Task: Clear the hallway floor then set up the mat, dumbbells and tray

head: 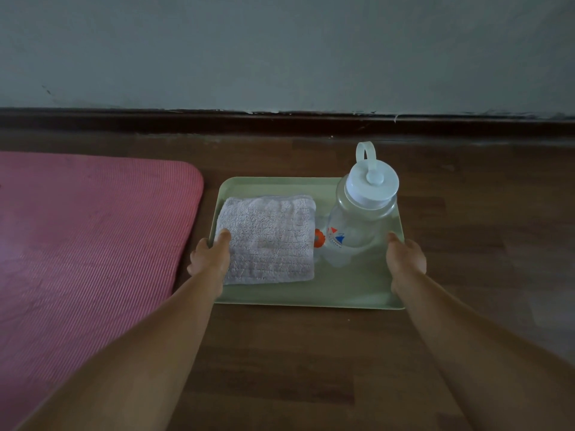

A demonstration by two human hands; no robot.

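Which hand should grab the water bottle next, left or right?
Probably the right hand: it grips the tray at the edge beside the bottle, which stands on that side. The left hand grips the opposite edge, with the towel lying in between.

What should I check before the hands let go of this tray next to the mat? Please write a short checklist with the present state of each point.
1. Both hands grip the tray: left hand on its left edge, right hand on its right edge. Ok.
2. Bottle stands upright with its lid on. Ok.
3. Towel is folded and lies inside the tray. Ok.
4. Tray is apart from the mat; a strip of floor shows between them. Ok.
5. Tray rests flat on the floor. Cannot tell.
6. Dumbbells are in place. Cannot tell; none in view.
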